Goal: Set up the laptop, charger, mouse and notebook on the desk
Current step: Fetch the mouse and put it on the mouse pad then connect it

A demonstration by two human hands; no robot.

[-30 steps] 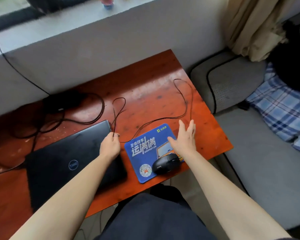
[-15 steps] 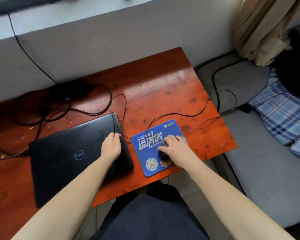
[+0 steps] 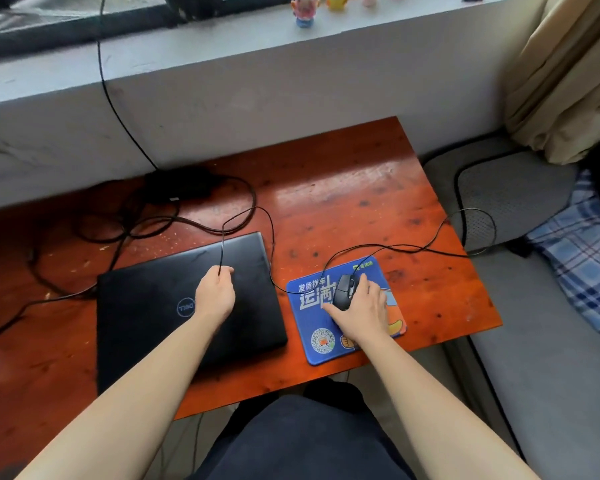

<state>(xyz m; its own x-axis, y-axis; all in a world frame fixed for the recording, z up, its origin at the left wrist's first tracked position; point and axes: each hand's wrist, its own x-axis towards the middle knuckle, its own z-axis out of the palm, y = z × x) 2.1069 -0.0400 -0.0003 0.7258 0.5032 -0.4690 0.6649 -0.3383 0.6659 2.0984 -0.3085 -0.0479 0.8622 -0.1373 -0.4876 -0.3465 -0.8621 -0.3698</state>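
Laptop (image 3: 146, 306) closed on wooden desk (image 3: 343, 202) | left grip (image 3: 215, 294) pinches cable (image 3: 221, 251) | right grip (image 3: 361, 313) holds mouse (image 3: 345, 291) | charger (image 3: 177, 185), probably, by wall (image 3: 257, 109)

A closed black laptop (image 3: 153, 306) lies at the front edge of the desk (image 3: 343, 209), left of the middle. The left hand (image 3: 215, 292) is over its lid, pinching the thin mouse cable (image 3: 221, 244). Just right of the laptop, near the front right corner, a blue mouse pad (image 3: 302, 327) carries the black mouse (image 3: 344, 289), which the right hand (image 3: 361, 315) grips. The cable loops out past the right edge. The charger (image 3: 177, 185) sits at the back edge among tangled cords (image 3: 146, 223).
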